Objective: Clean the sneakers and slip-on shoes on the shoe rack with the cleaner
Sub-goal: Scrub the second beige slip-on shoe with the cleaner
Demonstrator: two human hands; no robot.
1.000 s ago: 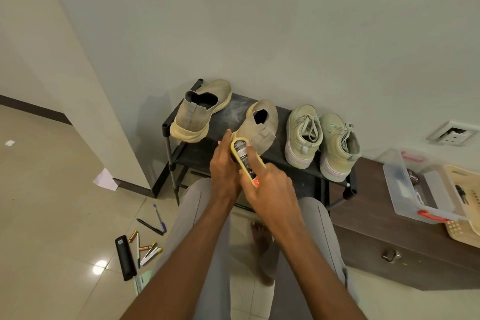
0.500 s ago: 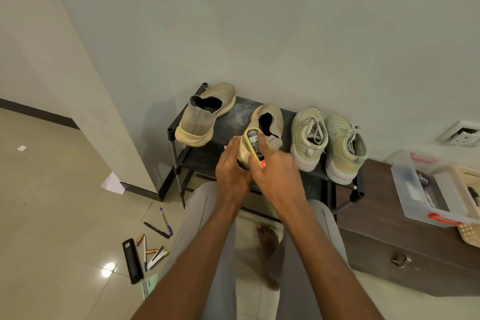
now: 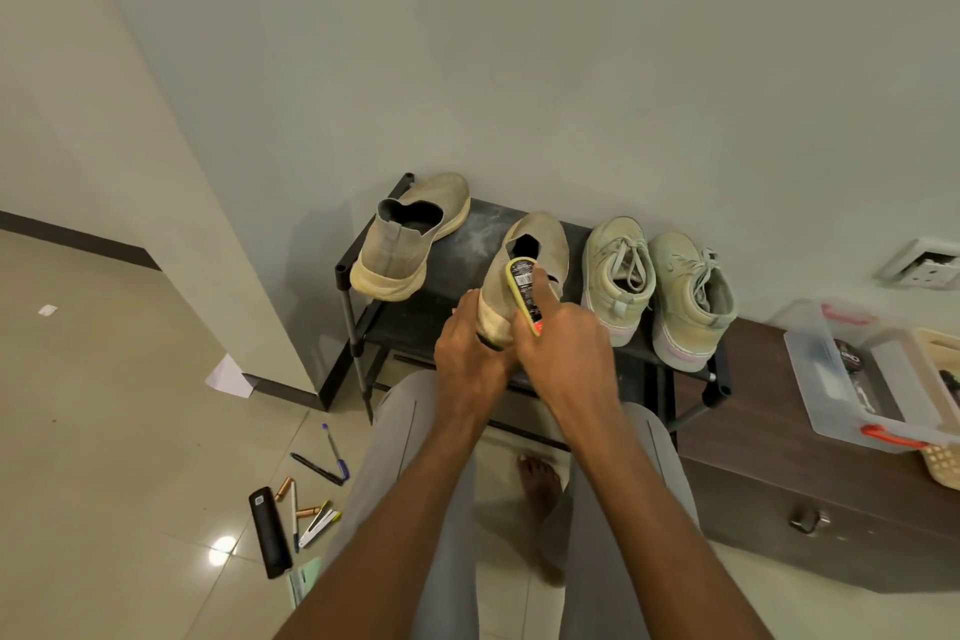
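Left hand (image 3: 470,353) grips heel of slip-on shoe (image 3: 524,270) on shoe rack (image 3: 467,234); right hand (image 3: 563,353) clamps cleaner (image 3: 524,294) against heel. Risk: hard push tips shoe off front edge, or nudges sneakers (image 3: 657,286).

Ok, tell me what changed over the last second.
The right hand slid the cleaner from the slip-on's heel end up along its side toward the opening. The left hand kept gripping the heel. The other slip-on, both sneakers and the rack stayed put.
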